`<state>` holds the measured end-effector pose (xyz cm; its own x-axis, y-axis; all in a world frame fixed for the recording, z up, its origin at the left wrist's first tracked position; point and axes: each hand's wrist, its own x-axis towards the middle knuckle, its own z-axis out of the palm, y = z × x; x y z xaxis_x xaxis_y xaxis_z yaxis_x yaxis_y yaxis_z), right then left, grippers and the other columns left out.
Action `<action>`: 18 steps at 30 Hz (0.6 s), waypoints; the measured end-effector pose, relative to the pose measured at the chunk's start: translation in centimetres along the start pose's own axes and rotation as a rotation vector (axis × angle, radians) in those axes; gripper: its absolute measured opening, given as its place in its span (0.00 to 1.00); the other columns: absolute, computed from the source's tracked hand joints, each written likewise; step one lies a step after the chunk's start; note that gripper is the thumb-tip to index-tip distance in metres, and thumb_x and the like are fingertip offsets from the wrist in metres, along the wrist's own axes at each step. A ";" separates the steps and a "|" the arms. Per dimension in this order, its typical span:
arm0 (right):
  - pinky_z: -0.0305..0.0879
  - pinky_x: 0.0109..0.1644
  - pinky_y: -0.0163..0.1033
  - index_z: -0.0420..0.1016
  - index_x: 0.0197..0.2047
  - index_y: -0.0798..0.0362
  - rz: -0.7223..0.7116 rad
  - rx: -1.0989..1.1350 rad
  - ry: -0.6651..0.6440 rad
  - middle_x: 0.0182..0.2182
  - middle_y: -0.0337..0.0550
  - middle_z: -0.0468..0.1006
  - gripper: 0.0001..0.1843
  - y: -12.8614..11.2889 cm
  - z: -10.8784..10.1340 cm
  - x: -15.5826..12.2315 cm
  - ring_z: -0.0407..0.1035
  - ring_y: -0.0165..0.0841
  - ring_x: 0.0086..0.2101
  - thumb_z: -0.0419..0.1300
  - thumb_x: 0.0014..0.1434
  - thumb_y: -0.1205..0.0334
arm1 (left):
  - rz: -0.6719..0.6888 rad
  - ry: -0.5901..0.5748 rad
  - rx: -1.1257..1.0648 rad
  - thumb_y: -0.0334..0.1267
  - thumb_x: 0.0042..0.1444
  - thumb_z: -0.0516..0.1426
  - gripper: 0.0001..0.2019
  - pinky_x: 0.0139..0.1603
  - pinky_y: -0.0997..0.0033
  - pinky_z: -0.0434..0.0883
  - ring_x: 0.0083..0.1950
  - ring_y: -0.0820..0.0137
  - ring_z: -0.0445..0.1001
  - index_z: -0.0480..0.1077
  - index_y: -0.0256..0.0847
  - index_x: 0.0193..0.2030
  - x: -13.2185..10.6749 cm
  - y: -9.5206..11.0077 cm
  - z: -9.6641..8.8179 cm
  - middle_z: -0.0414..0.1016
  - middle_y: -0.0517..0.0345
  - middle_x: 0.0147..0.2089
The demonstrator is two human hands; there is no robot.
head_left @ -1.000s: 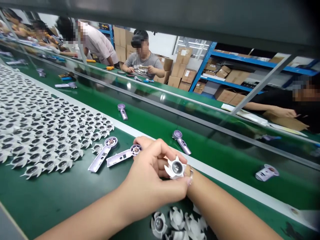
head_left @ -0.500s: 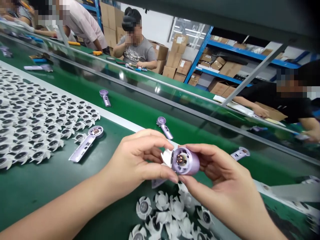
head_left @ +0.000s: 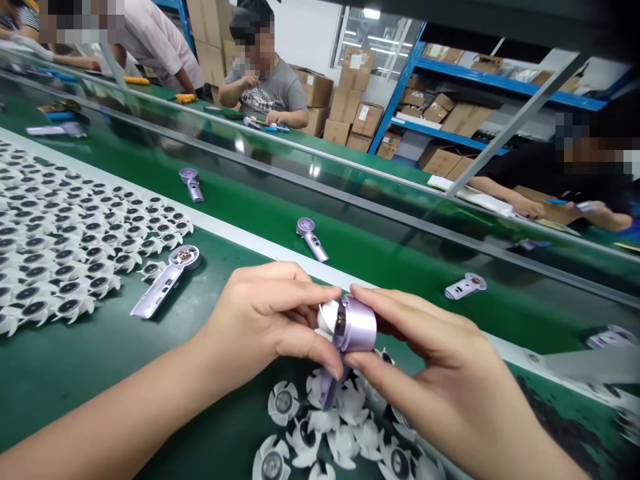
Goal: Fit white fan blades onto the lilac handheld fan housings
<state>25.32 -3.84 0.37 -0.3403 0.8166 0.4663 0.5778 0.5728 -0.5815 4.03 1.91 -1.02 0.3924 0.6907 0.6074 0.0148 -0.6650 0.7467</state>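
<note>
My right hand (head_left: pixel 435 353) is closed around the round head of a lilac handheld-fan housing (head_left: pixel 361 325), thumb below and fingers on top. The housing's open face points left, and its handle (head_left: pixel 330 388) slants down beneath my hands. Between the thumb and fingers of my left hand (head_left: pixel 273 310) is a white fan blade (head_left: pixel 327 316), right at that open face. Whether the blade is seated inside I cannot tell. Below both hands lies a loose pile of white fan blades (head_left: pixel 345 443). Another lilac housing (head_left: pixel 167 280) rests on the green table to the left.
Rows of white fan blades (head_left: pixel 65 253) cover the table's left side. Beyond a pale edge strip runs a green belt (head_left: pixel 250 220) carrying lilac housings (head_left: pixel 313 239). A grey metal bar (head_left: pixel 590 363) juts in at right. Several people sit or stand across the line.
The housing has turned in my right hand, so its open face now points left at the blade rather than toward me. Housings on the belt have shifted left. A co-worker at right has raised a hand.
</note>
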 end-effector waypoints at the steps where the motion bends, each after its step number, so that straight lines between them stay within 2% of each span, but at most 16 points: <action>1: 0.69 0.56 0.27 0.72 0.59 0.53 -0.046 -0.061 0.006 0.52 0.43 0.77 0.22 -0.1 0.2 -0.1 0.73 0.28 0.51 0.65 0.62 0.66 | -0.031 -0.008 -0.004 0.35 0.29 0.76 0.28 0.26 0.83 0.70 0.25 0.77 0.71 0.83 0.44 0.44 -0.1 0.1 0.0 0.71 0.60 0.25; 4: 0.66 0.58 0.26 0.71 0.60 0.56 -0.122 -0.162 -0.035 0.53 0.45 0.75 0.22 -0.6 0.6 -0.6 0.71 0.28 0.52 0.62 0.63 0.69 | -0.202 -0.030 -0.105 0.35 0.28 0.76 0.27 0.27 0.80 0.72 0.25 0.74 0.73 0.83 0.47 0.41 -0.8 0.2 0.3 0.73 0.61 0.25; 5: 0.66 0.58 0.25 0.70 0.61 0.56 -0.131 -0.169 -0.052 0.53 0.45 0.75 0.22 -0.8 0.6 -0.7 0.71 0.27 0.52 0.61 0.63 0.69 | -0.303 -0.032 -0.168 0.35 0.28 0.77 0.29 0.27 0.79 0.73 0.26 0.73 0.75 0.83 0.47 0.44 -0.9 0.1 0.4 0.73 0.60 0.26; 7: 0.66 0.56 0.25 0.71 0.61 0.56 -0.129 -0.152 -0.059 0.52 0.44 0.75 0.22 -0.6 0.2 -0.4 0.71 0.27 0.51 0.61 0.64 0.67 | -0.543 -0.020 -0.302 0.34 0.27 0.77 0.45 0.31 0.75 0.76 0.29 0.69 0.78 0.74 0.50 0.59 -1.0 0.0 0.3 0.75 0.61 0.30; 8: 0.67 0.55 0.26 0.72 0.60 0.56 -0.099 -0.145 -0.040 0.51 0.44 0.76 0.21 -0.2 -0.3 0.1 0.72 0.27 0.49 0.61 0.64 0.64 | -0.651 -0.012 -0.353 0.35 0.29 0.77 0.53 0.32 0.73 0.77 0.31 0.67 0.79 0.65 0.53 0.67 -0.9 -0.1 0.1 0.76 0.61 0.33; 9: 0.68 0.52 0.28 0.73 0.60 0.54 -0.016 -0.167 -0.016 0.49 0.43 0.77 0.21 0.7 -0.8 0.9 0.73 0.28 0.46 0.62 0.64 0.61 | -0.735 -0.017 -0.351 0.36 0.31 0.76 0.57 0.33 0.72 0.77 0.32 0.67 0.79 0.58 0.56 0.71 -0.6 -0.2 -0.2 0.76 0.61 0.37; 10: 0.69 0.49 0.31 0.74 0.60 0.53 0.111 -0.221 0.008 0.46 0.42 0.78 0.23 2.0 -1.4 1.8 0.73 0.29 0.43 0.62 0.63 0.57 | -0.778 -0.051 -0.281 0.39 0.35 0.76 0.56 0.34 0.72 0.77 0.34 0.67 0.79 0.55 0.57 0.71 -0.3 -0.2 -0.6 0.75 0.59 0.42; 11: 0.70 0.47 0.34 0.75 0.59 0.52 0.262 -0.299 0.031 0.43 0.42 0.79 0.24 3.7 -1.9 3.0 0.73 0.32 0.39 0.62 0.62 0.54 | -0.769 -0.128 -0.161 0.42 0.39 0.74 0.49 0.34 0.72 0.76 0.36 0.68 0.78 0.58 0.57 0.69 0.0 -0.2 -1.1 0.74 0.58 0.45; 12: 0.69 0.45 0.37 0.76 0.59 0.51 0.474 -0.423 0.040 0.40 0.42 0.79 0.25 5.7 -2.3 4.3 0.73 0.34 0.37 0.62 0.61 0.51 | -0.734 -0.258 -0.016 0.46 0.44 0.72 0.40 0.34 0.73 0.74 0.38 0.68 0.77 0.64 0.55 0.64 0.3 -0.2 -1.5 0.73 0.56 0.48; 13: 0.69 0.45 0.41 0.78 0.57 0.53 0.614 -0.493 0.019 0.38 0.45 0.80 0.24 8.1 -2.6 5.6 0.74 0.38 0.38 0.62 0.61 0.51 | -0.696 -0.422 0.143 0.50 0.46 0.70 0.31 0.34 0.73 0.72 0.39 0.67 0.76 0.70 0.53 0.58 0.6 -0.1 -1.9 0.72 0.56 0.49; 15: 0.69 0.42 0.45 0.82 0.42 0.59 0.771 -0.550 -0.047 0.33 0.52 0.79 0.18 12.9 -2.6 7.8 0.74 0.44 0.37 0.62 0.59 0.53 | -0.676 -0.767 0.361 0.50 0.42 0.70 0.25 0.34 0.72 0.69 0.42 0.64 0.74 0.75 0.53 0.48 0.7 0.0 -2.3 0.72 0.57 0.48; 16: 0.69 0.43 0.46 0.82 0.39 0.61 0.829 -0.563 -0.080 0.33 0.53 0.79 0.16 15.1 -2.6 8.6 0.74 0.44 0.38 0.64 0.58 0.54 | -0.708 -0.902 0.408 0.48 0.38 0.71 0.25 0.33 0.72 0.67 0.42 0.62 0.74 0.76 0.53 0.46 0.6 -0.1 -2.3 0.72 0.58 0.47; 17: 0.70 0.44 0.46 0.81 0.39 0.61 0.869 -0.564 -0.108 0.34 0.53 0.79 0.16 17.0 -2.5 9.1 0.74 0.42 0.39 0.64 0.59 0.54 | -0.759 -0.993 0.430 0.45 0.36 0.71 0.24 0.32 0.71 0.66 0.41 0.62 0.74 0.76 0.54 0.44 0.4 -0.2 -2.1 0.73 0.59 0.46; 18: 0.70 0.46 0.46 0.79 0.42 0.61 0.894 -0.562 -0.121 0.37 0.53 0.79 0.18 18.3 -2.6 9.3 0.74 0.40 0.40 0.64 0.60 0.52 | -0.792 -1.021 0.436 0.42 0.34 0.71 0.23 0.30 0.71 0.64 0.39 0.62 0.74 0.76 0.53 0.42 0.1 -0.4 -1.9 0.74 0.59 0.44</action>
<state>34.67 14.01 -4.18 0.3234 0.9440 -0.0655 0.9038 -0.3286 -0.2742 2.34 2.74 -0.78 0.6394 0.5361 -0.5511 0.7635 -0.3585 0.5371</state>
